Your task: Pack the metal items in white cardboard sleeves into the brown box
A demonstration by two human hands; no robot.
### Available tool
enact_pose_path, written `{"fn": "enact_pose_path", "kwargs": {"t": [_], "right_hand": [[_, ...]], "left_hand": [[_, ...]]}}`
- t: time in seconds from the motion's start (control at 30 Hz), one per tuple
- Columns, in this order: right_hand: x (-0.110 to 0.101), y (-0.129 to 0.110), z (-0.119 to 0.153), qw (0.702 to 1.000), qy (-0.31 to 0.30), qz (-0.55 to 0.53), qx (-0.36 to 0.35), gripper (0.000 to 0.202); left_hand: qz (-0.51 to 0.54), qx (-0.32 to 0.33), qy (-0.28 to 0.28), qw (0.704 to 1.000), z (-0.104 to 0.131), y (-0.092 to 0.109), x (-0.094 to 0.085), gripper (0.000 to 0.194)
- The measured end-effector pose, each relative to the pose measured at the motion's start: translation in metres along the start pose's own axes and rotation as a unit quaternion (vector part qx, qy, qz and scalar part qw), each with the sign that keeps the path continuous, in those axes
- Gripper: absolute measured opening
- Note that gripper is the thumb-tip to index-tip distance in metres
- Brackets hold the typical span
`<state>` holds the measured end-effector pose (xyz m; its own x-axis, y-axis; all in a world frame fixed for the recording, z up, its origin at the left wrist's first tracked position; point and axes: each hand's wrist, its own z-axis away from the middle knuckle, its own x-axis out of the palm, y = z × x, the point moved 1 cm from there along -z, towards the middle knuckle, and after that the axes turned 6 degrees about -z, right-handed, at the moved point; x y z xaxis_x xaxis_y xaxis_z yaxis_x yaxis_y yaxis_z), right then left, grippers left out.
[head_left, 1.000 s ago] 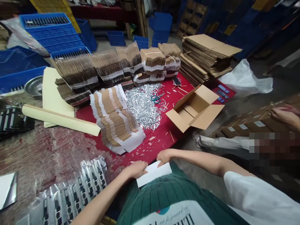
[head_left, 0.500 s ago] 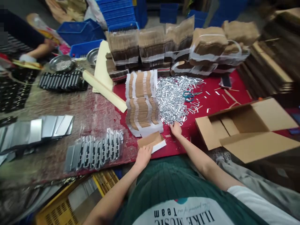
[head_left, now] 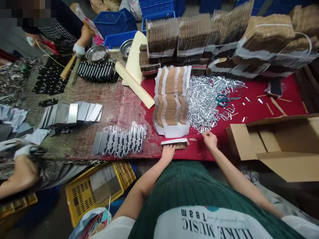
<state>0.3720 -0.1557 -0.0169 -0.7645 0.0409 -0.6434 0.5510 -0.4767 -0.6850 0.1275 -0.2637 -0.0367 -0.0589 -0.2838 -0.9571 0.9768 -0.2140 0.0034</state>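
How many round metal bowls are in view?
2. The left bowl is beyond the row of black parts; the right bowl is behind the cream sheet, partly hidden.

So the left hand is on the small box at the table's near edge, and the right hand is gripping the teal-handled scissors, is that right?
Not the scissors: the head view shows them lying free, while the right hand is at the near edge of the silvery metal pieces. The left hand is indeed on the small box.
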Motion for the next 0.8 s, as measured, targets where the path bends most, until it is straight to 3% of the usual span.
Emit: {"fn": "enact_pose_path", "kwargs": {"t": [0.07, 0.17, 0.23, 0.27, 0.33, 0.37, 0.43, 0.5, 0.53, 0.6, 0.7, 0.73, 0.8], "right_hand": [[0.0, 0.008, 0.037, 0.991, -0.053, -0.118, 0.026, 0.024], [0.02, 0.006, 0.086, 0.947, -0.18, -0.259, 0.064, 0.032], [0.037, -0.001, 0.106, 0.925, -0.231, -0.298, 0.051, 0.04], [0.044, -0.005, 0.111, 0.928, -0.231, -0.292, 0.03, 0.045], [0.053, -0.009, 0.113, 0.962, -0.17, -0.213, -0.027, 0.05], [0.056, -0.01, 0.111, 0.98, -0.125, -0.146, -0.052, 0.048], [0.06, -0.011, 0.104, 0.995, -0.071, 0.004, -0.071, 0.043], [0.067, -0.012, 0.096, 0.985, -0.099, 0.124, -0.073, 0.036], [0.07, -0.013, 0.093, 0.975, -0.124, 0.167, -0.075, 0.034], [0.073, -0.012, 0.088, 0.961, -0.145, 0.222, -0.075, 0.032], [0.062, -0.001, 0.083, 0.96, -0.118, 0.253, -0.026, 0.038], [0.056, 0.004, 0.082, 0.96, -0.115, 0.257, -0.008, 0.039], [0.043, 0.015, 0.081, 0.959, -0.117, 0.258, 0.014, 0.039]], "left_hand": [[0.011, -0.01, -0.007, 1.0, 0.0, 0.005, 0.004, 0.034], [0.024, -0.006, -0.014, 1.0, 0.005, 0.012, 0.0, 0.034], [0.032, 0.029, 0.008, 0.999, 0.018, 0.008, -0.01, 0.036], [0.041, 0.064, 0.028, 0.997, 0.027, 0.001, -0.016, 0.038], [0.061, 0.114, 0.078, 0.989, 0.05, -0.026, -0.031, 0.039], [0.066, 0.097, 0.103, 0.988, 0.061, -0.046, -0.038, 0.039], [0.049, -0.048, 0.137, 0.988, 0.078, -0.09, -0.048, 0.039], [0.001, -0.21, 0.131, 0.969, 0.087, -0.127, -0.049, 0.043], [-0.024, -0.247, 0.116, 0.962, 0.088, -0.137, -0.045, 0.046], [-0.053, -0.219, 0.076, 0.971, 0.085, -0.14, -0.032, 0.044], [-0.037, -0.12, 0.036, 0.991, 0.07, -0.12, -0.011, 0.04], [-0.017, -0.123, 0.035, 0.992, 0.063, -0.115, -0.009, 0.042], [0.049, -0.197, 0.043, 0.978, 0.046, -0.115, -0.011, 0.047]]}}
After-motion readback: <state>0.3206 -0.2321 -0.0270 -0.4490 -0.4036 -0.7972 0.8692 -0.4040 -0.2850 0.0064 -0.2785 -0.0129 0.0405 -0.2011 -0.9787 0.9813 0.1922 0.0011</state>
